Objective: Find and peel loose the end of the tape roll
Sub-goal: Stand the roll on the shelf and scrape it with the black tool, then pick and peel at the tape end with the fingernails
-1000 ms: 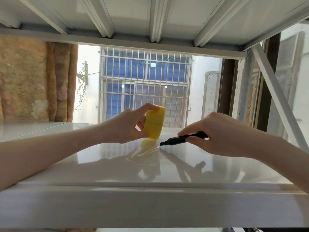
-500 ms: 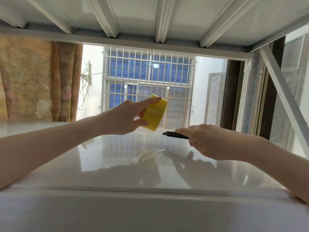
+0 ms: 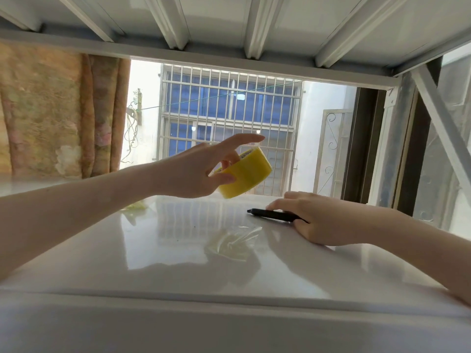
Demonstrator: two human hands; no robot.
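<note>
Yellow tape roll (image 3: 244, 173), wide band, pale core with a printed label inside. Held up off the white shelf (image 3: 158, 253), tilted, open core facing up and left. Left hand (image 3: 201, 169) holds it: thumb on the outer band, a finger inside the core. Loose end not visible.

We worked at a white metal shelf (image 3: 178, 250) in a home: patterned curtain (image 3: 51, 110), barred window (image 3: 229, 118) and a courtyard gate (image 3: 334, 151) beyond.
</note>
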